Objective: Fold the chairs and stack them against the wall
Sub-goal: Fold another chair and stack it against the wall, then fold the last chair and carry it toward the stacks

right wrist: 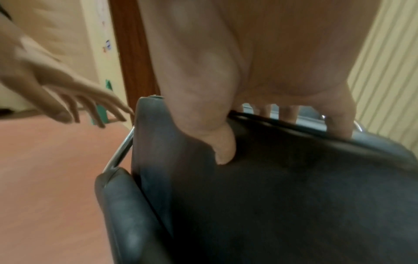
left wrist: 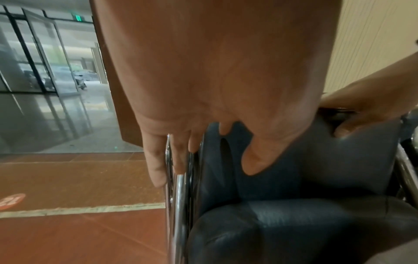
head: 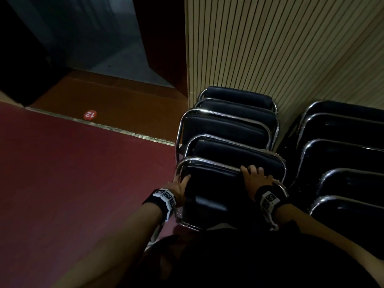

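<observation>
Head view: a folded chair [head: 220,183] is held at the front of a stack [head: 232,125] against the wall [head: 270,48]. Right hand [head: 254,179] is curled over its top; left hand [head: 179,187] is spread loosely at its side rail. It should be pushed flush.

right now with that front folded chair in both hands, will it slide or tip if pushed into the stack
Probably stiff: the front folded chair has a chrome tube frame. The tubing looks smooth, so it may slide under the left hand, whose fingers lie fairly straight along it. The right hand curls over the top edge, which should check tipping.
</observation>
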`<state>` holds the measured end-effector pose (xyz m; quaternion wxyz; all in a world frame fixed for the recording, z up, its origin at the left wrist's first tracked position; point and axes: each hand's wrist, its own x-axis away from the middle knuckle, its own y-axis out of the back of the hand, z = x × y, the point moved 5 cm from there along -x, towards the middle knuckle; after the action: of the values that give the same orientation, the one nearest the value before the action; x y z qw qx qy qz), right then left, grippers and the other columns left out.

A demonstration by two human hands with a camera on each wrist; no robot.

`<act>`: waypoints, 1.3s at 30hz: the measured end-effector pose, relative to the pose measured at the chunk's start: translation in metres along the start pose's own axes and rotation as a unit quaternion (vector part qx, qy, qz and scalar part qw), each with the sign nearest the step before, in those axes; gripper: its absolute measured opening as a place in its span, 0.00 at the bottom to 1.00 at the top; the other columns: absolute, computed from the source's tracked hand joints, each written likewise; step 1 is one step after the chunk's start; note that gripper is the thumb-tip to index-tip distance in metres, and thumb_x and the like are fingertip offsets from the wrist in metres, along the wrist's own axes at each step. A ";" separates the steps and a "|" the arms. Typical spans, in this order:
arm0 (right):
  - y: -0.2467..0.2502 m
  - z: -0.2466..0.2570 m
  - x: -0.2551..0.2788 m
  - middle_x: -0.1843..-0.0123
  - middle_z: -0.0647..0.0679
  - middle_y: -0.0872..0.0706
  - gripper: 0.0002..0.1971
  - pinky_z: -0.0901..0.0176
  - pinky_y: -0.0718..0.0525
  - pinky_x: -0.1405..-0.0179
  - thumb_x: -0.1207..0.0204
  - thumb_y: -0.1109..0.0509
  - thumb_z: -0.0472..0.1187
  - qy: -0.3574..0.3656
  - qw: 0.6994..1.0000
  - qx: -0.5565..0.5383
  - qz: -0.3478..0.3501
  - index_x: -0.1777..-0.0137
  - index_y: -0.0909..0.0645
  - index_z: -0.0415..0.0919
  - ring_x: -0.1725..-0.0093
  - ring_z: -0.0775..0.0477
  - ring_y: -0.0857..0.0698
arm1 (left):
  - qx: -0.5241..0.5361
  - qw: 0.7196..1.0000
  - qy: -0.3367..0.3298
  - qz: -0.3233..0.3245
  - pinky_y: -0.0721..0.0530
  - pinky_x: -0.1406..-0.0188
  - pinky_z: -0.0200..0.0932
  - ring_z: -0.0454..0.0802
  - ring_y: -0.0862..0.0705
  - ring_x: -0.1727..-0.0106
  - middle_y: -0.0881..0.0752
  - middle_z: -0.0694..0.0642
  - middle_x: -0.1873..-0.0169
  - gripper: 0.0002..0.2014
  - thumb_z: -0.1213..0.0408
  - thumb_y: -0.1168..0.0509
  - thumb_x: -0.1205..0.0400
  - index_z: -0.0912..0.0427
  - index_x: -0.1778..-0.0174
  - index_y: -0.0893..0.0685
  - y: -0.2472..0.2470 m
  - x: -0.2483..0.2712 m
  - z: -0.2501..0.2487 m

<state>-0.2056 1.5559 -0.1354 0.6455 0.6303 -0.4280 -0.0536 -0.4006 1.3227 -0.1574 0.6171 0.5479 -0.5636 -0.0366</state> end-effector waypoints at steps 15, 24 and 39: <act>0.025 0.053 0.066 0.45 0.44 0.16 0.15 0.44 0.14 0.56 0.24 0.38 0.49 -0.071 0.975 -0.156 -0.144 0.43 0.16 0.47 0.47 0.34 0.15 | -0.164 0.960 -0.196 0.114 0.18 0.51 0.43 0.60 0.13 0.43 0.12 0.60 0.44 0.20 0.48 0.40 0.14 0.60 0.39 0.13 0.037 -0.012 -0.009; -0.021 0.137 0.181 0.48 0.44 0.11 0.09 0.51 0.17 0.55 0.19 0.39 0.50 -0.234 0.929 -0.286 -0.027 0.44 0.20 0.53 0.50 0.36 0.12 | -0.288 0.876 -0.347 0.170 0.14 0.41 0.51 0.59 0.12 0.42 0.11 0.57 0.42 0.14 0.60 0.39 0.19 0.55 0.43 0.11 -0.028 0.009 -0.006; -0.248 0.242 0.584 0.50 0.47 0.10 0.13 0.44 0.11 0.50 0.22 0.39 0.47 -0.507 0.684 -0.524 -0.010 0.43 0.16 0.49 0.51 0.39 0.11 | -0.491 0.680 -0.512 0.184 0.15 0.39 0.54 0.65 0.13 0.40 0.12 0.66 0.44 0.14 0.62 0.40 0.18 0.63 0.44 0.12 -0.281 0.266 -0.126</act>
<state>0.1279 0.9647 -0.1041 0.5540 0.0698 -0.5860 -0.5872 -0.0506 1.1146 -0.1546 0.4067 -0.0530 -0.7826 -0.4684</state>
